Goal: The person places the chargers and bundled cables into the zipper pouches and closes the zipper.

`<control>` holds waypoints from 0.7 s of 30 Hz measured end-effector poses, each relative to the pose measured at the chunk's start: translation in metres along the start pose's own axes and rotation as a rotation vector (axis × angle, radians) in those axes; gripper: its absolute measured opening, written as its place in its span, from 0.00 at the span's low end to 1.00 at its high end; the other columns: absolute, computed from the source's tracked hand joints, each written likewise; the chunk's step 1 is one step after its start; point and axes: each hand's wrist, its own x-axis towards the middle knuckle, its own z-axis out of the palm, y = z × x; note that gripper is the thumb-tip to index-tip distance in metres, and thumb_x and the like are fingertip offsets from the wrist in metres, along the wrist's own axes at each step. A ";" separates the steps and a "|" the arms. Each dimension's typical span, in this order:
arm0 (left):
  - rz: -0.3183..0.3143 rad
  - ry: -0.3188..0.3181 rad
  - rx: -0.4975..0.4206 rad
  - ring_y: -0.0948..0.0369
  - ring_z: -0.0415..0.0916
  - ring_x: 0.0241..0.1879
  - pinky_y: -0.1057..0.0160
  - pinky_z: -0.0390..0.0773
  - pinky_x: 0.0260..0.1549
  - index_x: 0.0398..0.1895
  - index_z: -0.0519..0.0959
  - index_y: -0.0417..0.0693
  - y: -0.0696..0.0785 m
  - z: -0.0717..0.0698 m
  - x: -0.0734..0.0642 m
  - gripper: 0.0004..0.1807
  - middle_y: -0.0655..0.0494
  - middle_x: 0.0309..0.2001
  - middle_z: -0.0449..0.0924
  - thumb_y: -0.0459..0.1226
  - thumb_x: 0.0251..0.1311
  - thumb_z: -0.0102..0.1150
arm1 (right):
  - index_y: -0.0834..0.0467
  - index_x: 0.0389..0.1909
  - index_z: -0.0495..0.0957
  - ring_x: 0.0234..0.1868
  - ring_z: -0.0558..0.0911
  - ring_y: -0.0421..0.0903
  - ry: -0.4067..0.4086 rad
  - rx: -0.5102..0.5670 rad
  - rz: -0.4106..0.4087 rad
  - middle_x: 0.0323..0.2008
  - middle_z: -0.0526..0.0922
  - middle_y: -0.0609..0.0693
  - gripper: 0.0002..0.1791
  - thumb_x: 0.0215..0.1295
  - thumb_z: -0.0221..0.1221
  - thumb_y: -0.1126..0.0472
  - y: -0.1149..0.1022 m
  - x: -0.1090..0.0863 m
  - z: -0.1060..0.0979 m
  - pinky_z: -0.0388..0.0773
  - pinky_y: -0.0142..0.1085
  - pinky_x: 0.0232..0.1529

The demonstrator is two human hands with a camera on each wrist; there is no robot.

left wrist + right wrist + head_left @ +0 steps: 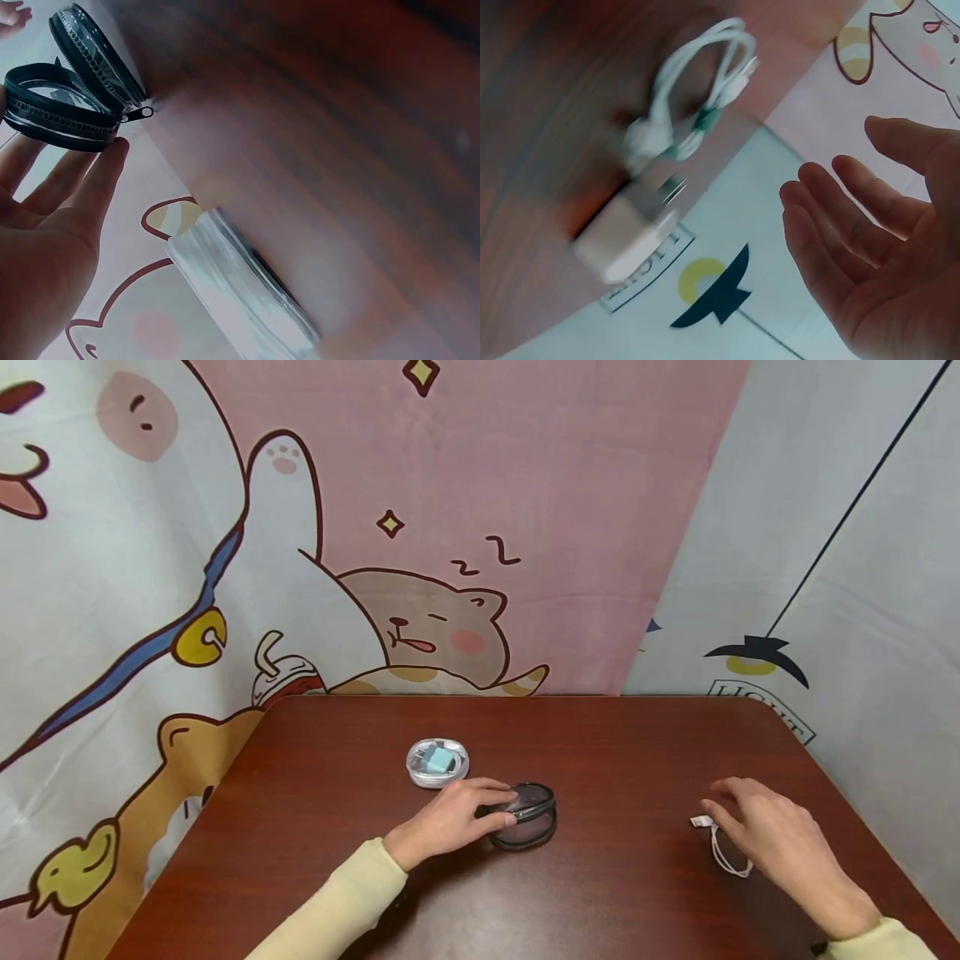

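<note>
Left hand (pixel 459 814) grips a round, clear, black-rimmed case (pixel 536 812); loose-fingered right hand (pixel 780 839) hovers by a white looped cable (pixel 718 857), plug (pixel 701 821) pointing left.

Pink and white cartoon cloth (pixel 585 518) over a reddish-brown table (pixel 615 739)
The cloth's got a tan sleepy animal (pixel 427 614) with a pink cheek around the middle, plus a blue collar (pixel 127 670) and yellow bell (pixel 192 642) on the left. Case (pixel 528 835) near the centre is see-through with black trim, the plug (pixel 437 760) up and left of it is light blue. White cable (pixel 662 84) at lower right, with a green bit showing in the right wrist view. Sleeves (pixel 341 889) are pale yellow.
</note>
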 end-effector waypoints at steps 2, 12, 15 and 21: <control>-0.007 0.007 -0.018 0.61 0.79 0.60 0.60 0.77 0.60 0.62 0.84 0.50 0.000 0.000 0.000 0.22 0.55 0.59 0.83 0.51 0.74 0.60 | 0.64 0.44 0.83 0.35 0.84 0.55 -0.032 -0.019 0.031 0.40 0.85 0.59 0.14 0.66 0.68 0.57 0.008 -0.004 -0.004 0.78 0.54 0.27; -0.035 0.029 -0.085 0.62 0.79 0.60 0.59 0.78 0.59 0.62 0.84 0.48 0.000 -0.001 -0.001 0.21 0.56 0.59 0.84 0.50 0.75 0.59 | 0.57 0.32 0.81 0.24 0.72 0.46 -0.202 -0.102 0.145 0.24 0.76 0.47 0.10 0.69 0.66 0.56 0.035 -0.028 -0.001 0.69 0.47 0.22; -0.043 0.031 -0.097 0.62 0.79 0.60 0.59 0.78 0.59 0.62 0.84 0.48 0.000 0.000 -0.002 0.22 0.56 0.59 0.84 0.50 0.75 0.59 | 0.53 0.28 0.77 0.22 0.70 0.48 -0.251 -0.109 0.194 0.20 0.70 0.47 0.14 0.71 0.64 0.51 0.040 -0.034 0.001 0.67 0.48 0.21; -0.043 0.037 -0.098 0.62 0.79 0.60 0.59 0.79 0.58 0.61 0.84 0.49 -0.001 0.000 -0.002 0.21 0.56 0.58 0.84 0.50 0.75 0.59 | 0.51 0.25 0.73 0.23 0.72 0.51 -0.320 -0.106 0.268 0.20 0.70 0.49 0.22 0.71 0.62 0.41 0.046 -0.041 0.005 0.69 0.51 0.22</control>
